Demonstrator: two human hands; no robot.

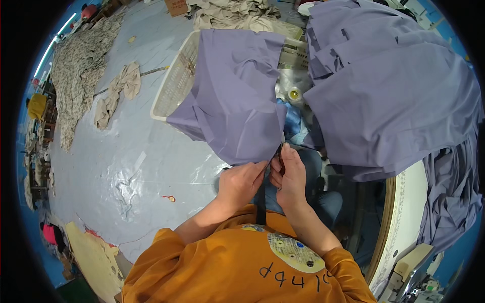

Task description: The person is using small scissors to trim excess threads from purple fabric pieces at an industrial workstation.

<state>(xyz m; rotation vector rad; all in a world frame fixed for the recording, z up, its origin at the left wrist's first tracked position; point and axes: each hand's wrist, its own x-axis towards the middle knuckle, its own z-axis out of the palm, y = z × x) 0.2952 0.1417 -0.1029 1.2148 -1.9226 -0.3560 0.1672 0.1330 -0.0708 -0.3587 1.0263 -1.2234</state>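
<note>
While both hands meet at the lower edge of the purple cloth (232, 101), I judge the step to be lining up that edge with the dark strip (261, 202) that runs down from the hands toward the orange shirt (222, 267). My left hand (241, 183) is closed on the cloth's bottom corner, fingers curled over the fabric, and my right hand (289, 174) pinches the edge just beside it, fingertips pressed together where the strip's top disappears; I cannot tell which hand actually holds the strip. The cloth hangs from its upper part, which drapes over the white basket (174, 83), so the basket is my landmark: the hands work below and to the right of it, the big purple pile (394, 96) lies to its right, a yellow-topped thread cone (293, 94) shows just right of it between the two purple masses, and the beige rag (118, 93) lies on the floor (126, 166) to its left. To do this well, I would keep the two pinches close together, hold the edge taut but not stretched, and keep the strip flat against the hem. The weight of the draped cloth could drag the edge out of the fingers, so I would keep some slack toward the basket.
</note>
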